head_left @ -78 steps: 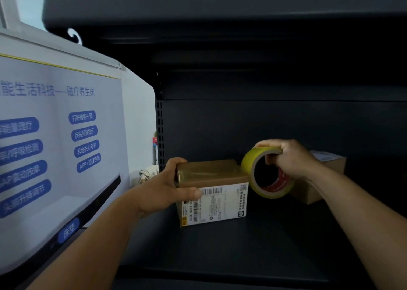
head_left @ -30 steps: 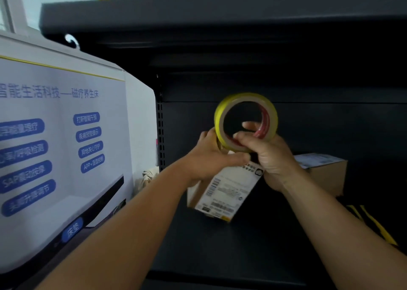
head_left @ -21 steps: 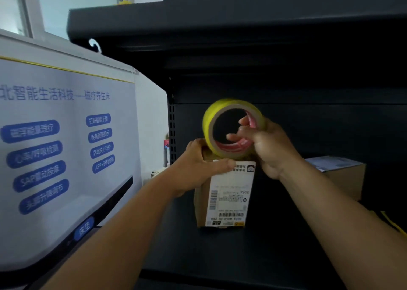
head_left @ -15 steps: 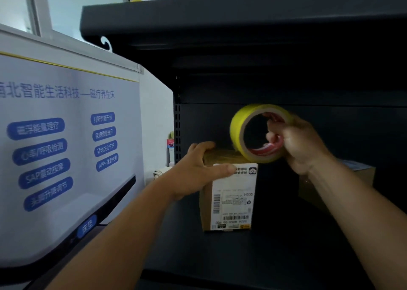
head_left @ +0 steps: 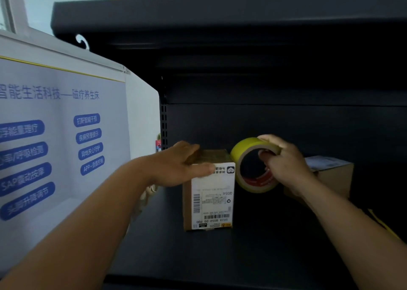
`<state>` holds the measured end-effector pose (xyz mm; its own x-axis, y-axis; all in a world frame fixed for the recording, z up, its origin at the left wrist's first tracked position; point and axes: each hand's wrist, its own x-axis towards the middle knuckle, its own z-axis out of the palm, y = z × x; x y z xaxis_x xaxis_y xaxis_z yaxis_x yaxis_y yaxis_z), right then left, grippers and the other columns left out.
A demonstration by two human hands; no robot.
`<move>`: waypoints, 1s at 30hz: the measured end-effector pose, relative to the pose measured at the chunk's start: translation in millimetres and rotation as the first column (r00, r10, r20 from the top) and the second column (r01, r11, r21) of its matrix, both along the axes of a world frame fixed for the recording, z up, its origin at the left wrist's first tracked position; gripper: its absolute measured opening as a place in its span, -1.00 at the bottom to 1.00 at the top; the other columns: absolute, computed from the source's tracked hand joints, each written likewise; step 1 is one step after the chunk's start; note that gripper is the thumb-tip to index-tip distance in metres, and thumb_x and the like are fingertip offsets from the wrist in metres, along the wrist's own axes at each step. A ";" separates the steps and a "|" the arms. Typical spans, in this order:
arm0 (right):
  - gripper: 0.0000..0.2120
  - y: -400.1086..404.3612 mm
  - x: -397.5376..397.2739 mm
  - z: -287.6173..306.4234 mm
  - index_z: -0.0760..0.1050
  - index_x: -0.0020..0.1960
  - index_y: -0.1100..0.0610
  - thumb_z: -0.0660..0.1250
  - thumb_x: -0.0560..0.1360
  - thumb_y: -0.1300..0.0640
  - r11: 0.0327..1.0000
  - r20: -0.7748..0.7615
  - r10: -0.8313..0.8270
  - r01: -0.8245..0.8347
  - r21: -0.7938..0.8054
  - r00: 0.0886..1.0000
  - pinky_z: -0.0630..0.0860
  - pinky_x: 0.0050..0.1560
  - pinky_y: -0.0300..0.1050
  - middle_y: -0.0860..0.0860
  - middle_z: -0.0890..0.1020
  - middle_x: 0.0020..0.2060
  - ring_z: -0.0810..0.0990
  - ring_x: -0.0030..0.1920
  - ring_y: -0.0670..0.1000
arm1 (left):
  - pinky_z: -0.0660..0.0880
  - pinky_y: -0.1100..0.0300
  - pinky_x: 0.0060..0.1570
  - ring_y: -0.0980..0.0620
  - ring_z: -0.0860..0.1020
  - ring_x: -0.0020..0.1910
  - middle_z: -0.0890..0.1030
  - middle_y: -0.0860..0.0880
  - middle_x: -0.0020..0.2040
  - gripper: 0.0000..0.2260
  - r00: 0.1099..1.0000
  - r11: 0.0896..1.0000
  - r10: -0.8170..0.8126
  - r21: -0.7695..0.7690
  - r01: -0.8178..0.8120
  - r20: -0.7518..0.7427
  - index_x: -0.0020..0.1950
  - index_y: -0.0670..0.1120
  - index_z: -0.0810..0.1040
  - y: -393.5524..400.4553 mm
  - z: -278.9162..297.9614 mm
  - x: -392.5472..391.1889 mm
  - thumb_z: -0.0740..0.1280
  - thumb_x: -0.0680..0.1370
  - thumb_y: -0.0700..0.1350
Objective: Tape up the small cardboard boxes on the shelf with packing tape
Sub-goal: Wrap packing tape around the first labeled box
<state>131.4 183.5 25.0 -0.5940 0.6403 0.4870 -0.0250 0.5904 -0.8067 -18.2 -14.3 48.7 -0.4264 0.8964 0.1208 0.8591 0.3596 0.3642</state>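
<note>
Head view: small cardboard box [head_left: 208,198] upright on end on the dark shelf [head_left: 253,256], label side forward; left hand [head_left: 178,168] clamped over its top near corner, thumb across the label, while right hand [head_left: 286,168] grips the yellow tape roll [head_left: 242,157] through the core, just right of the box top and touching it or nearly so. Judged light, stiff, apt to tip on its narrow end and slick where already taped; best steadied from the top edges. Second box [head_left: 330,175] right of the first, behind the right wrist, crowding the roll's swing; white printed panel [head_left: 66,146] well left of it.
</note>
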 end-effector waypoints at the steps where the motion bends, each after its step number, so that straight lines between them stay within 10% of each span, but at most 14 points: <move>1: -0.71 -0.4 1.1 2.0 0.46 0.03 -0.17 0.27 0.54 0.24 1.000 0.008 0.001 -0.001 0.023 1.000 0.39 -0.03 -0.21 -0.08 0.56 -0.04 0.52 -0.02 -0.04 | 0.48 -0.01 0.21 0.02 0.48 0.19 0.43 0.02 0.23 -0.32 0.997 0.997 -0.020 -0.074 0.014 -0.079 0.29 -0.02 0.39 2.4 8.0 3.6 0.20 0.39 0.44; 7: -0.71 -5.0 2.3 11.8 0.51 0.16 -0.10 0.27 0.54 0.22 0.987 0.058 -0.017 0.008 0.163 0.998 0.36 -0.12 -0.27 -0.16 0.52 -0.10 0.47 -0.07 -0.12 | 0.48 0.10 0.06 0.07 0.53 0.01 0.51 0.09 0.05 -0.39 0.948 0.966 -0.091 -0.259 0.009 -0.305 0.22 0.04 0.39 43.0 26.9 32.1 0.40 0.32 0.34; 21: -0.67 1.5 13.3 -22.8 0.45 0.02 -0.15 0.24 0.50 0.30 0.950 0.242 0.012 -0.086 0.299 0.970 0.50 -0.15 -0.21 -0.11 0.61 -0.14 0.59 -0.10 -0.08 | 0.43 0.10 0.19 0.01 0.37 0.29 0.29 0.03 0.37 -0.18 0.982 0.973 -0.087 -0.224 0.047 -0.170 0.53 0.16 0.09 46.0 23.7 30.1 0.43 0.38 0.25; 30: -0.72 9.9 20.5 -37.4 0.39 0.07 -0.11 0.22 0.53 0.27 0.942 0.386 -0.002 -0.127 0.309 0.923 0.43 -0.29 -0.34 -0.05 0.59 -0.15 0.56 -0.18 -0.13 | 0.37 0.10 0.24 0.08 0.37 0.26 0.28 0.10 0.35 -0.37 0.993 0.968 -0.055 -0.251 0.026 -0.109 0.36 0.16 0.35 42.0 29.0 37.4 0.20 0.38 0.44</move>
<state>152.0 193.4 -12.4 -0.8069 0.4416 0.3922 0.1954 0.8262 -0.5284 19.3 27.7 77.7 -0.3858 0.9205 -0.0622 0.9053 0.3907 0.1665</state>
